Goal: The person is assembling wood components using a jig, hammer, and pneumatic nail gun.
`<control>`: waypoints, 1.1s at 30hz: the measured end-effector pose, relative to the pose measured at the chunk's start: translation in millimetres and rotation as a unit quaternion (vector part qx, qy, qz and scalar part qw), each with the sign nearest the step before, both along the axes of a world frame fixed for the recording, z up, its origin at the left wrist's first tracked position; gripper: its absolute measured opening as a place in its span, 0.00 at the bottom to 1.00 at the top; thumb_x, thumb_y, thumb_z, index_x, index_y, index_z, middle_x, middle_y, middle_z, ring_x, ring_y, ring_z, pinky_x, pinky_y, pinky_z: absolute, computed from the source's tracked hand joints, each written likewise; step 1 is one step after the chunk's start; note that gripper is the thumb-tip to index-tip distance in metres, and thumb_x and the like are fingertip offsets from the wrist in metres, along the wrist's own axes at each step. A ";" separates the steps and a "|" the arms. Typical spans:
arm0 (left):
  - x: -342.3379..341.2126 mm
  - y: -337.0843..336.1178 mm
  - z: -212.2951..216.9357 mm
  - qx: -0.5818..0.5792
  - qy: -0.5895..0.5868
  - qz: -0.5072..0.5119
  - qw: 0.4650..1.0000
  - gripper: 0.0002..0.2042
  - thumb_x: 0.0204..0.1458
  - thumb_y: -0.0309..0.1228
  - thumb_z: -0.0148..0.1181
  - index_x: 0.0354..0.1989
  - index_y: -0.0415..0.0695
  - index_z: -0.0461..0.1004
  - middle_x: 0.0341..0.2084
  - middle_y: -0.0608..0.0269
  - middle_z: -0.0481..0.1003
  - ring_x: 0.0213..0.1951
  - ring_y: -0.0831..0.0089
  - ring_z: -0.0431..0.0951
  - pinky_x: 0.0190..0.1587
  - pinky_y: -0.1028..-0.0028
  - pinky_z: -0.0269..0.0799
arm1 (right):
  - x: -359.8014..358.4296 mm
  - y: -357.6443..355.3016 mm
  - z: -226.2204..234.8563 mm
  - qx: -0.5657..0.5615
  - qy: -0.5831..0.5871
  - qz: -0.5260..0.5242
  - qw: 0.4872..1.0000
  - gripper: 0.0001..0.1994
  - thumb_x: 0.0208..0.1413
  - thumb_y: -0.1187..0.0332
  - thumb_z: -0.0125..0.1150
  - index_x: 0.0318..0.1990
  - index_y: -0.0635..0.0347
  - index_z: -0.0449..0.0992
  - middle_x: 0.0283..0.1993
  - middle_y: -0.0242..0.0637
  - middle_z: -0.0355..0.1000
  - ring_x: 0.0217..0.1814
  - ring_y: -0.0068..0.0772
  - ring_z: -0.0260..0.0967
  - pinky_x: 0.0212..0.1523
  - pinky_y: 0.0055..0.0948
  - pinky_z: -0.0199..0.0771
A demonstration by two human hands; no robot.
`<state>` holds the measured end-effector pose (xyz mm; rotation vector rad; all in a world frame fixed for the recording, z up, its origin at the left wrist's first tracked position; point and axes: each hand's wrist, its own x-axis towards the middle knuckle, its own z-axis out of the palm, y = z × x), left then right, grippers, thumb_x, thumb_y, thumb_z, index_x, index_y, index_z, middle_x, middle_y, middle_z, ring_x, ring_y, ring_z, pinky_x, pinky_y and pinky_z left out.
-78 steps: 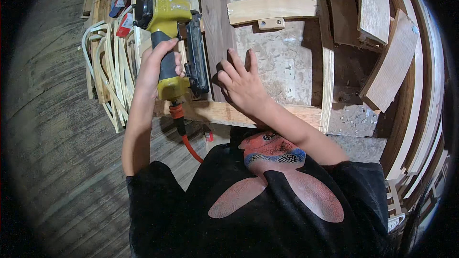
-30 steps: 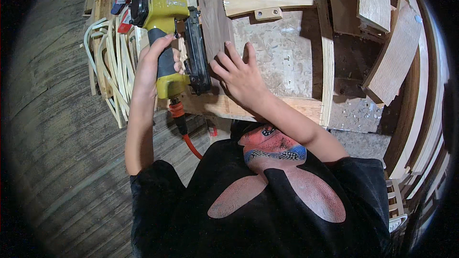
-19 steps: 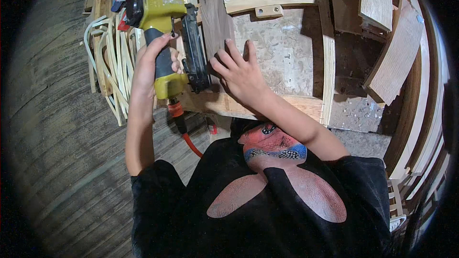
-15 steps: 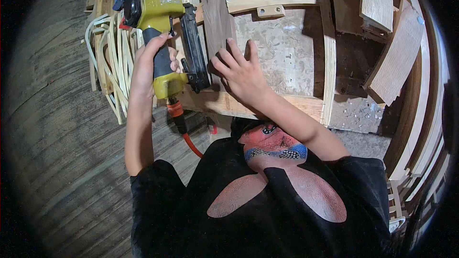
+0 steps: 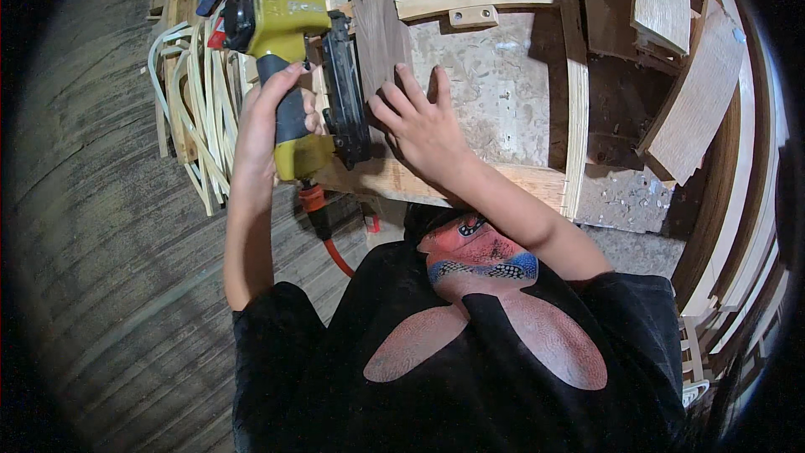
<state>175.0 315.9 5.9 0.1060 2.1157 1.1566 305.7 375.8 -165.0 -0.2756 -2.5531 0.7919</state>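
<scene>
A dusty, dark-grey floor (image 5: pixel 117 226) marked with long parallel streaks spreads across the left side, beside a pale, stained, flat worktop (image 5: pixel 486 130). Along the far right, long curved brown and cream wooden strips (image 5: pixel 728 226) are ranged closely side by side. Bright light falls on the worktop with hard-edged shadows, while the floor is dimmer.

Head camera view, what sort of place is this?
Probably a woodworking shop: the left hand holds a yellow nail gun or stapler with a red hose, and curved boards are piled at the right.
</scene>
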 end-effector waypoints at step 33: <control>13.4 61.3 -9.5 0.046 -0.093 -0.022 0.994 0.14 0.53 0.41 0.60 0.35 0.43 0.69 0.16 0.64 0.70 0.15 0.76 0.70 0.20 0.73 0.71 | -30.2 166.6 9.9 0.025 0.082 -0.121 0.989 0.15 0.38 0.77 0.59 0.37 0.62 0.69 0.38 0.49 0.64 0.43 0.50 0.62 0.45 0.40 0.65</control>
